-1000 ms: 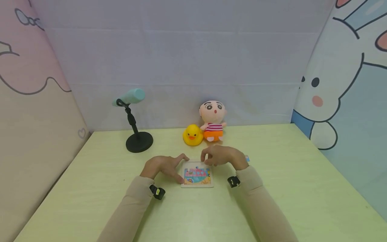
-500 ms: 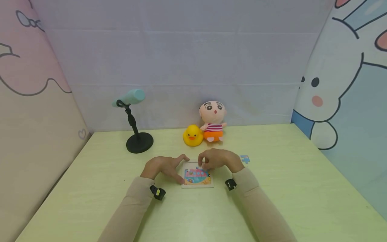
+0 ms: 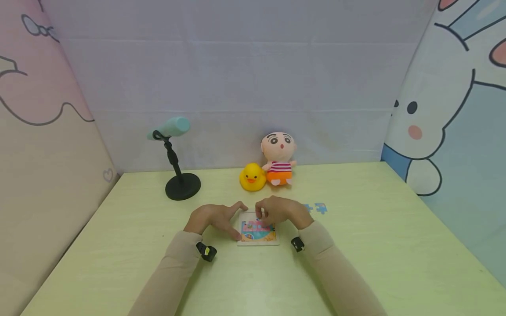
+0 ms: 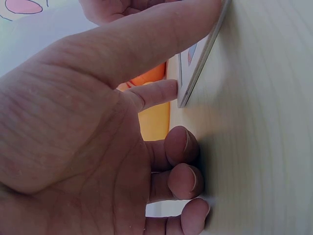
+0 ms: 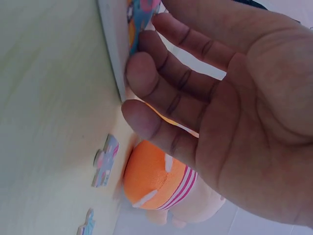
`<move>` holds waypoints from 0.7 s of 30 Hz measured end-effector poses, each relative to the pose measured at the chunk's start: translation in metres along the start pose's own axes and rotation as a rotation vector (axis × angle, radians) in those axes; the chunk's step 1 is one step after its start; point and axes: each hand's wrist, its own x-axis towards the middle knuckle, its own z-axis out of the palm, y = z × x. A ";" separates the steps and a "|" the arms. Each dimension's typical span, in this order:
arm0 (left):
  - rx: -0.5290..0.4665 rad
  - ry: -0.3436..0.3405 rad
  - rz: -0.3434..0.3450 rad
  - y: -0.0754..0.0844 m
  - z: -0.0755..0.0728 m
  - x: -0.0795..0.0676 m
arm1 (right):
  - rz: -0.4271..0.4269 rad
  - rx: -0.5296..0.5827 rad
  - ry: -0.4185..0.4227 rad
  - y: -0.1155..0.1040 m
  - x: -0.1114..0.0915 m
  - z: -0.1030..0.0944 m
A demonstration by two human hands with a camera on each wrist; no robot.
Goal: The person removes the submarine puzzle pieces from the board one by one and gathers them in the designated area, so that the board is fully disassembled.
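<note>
A flat jigsaw puzzle board [image 3: 257,244] with a pale frame and a pink, teal and yellow picture lies on the table. My left hand [image 3: 213,218] holds its left side, thumb at the near corner and index finger at the far one. In the left wrist view the thumb [image 4: 146,41] lies along the board's edge, while the other fingers curl beside it. My right hand [image 3: 278,210] is over the board's upper right part, fingers bent down onto the picture. Its thumb and index tips are hidden, so any piece between them cannot be seen.
Two loose jigsaw pieces lie right of the board, one blue piece [image 3: 321,208] in full view and another piece [image 3: 308,208] partly behind the right hand. Behind stand a yellow rubber duck [image 3: 253,177], a plush doll [image 3: 279,158] and a black stand [image 3: 182,186] holding a mint-coloured cylinder [image 3: 171,127].
My right hand has slid left and slightly nearer across the board, uncovering the two loose pieces on the table. The left hand and the board have stayed in place.
</note>
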 end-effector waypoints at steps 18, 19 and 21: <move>0.016 -0.002 0.011 0.001 0.000 0.000 | -0.139 -0.029 0.079 -0.021 0.012 0.018; 0.015 -0.002 0.011 0.000 0.000 0.000 | -0.130 -0.031 0.080 -0.021 0.012 0.018; 0.017 -0.003 0.008 0.000 0.000 0.000 | -0.114 -0.029 0.081 -0.022 0.012 0.019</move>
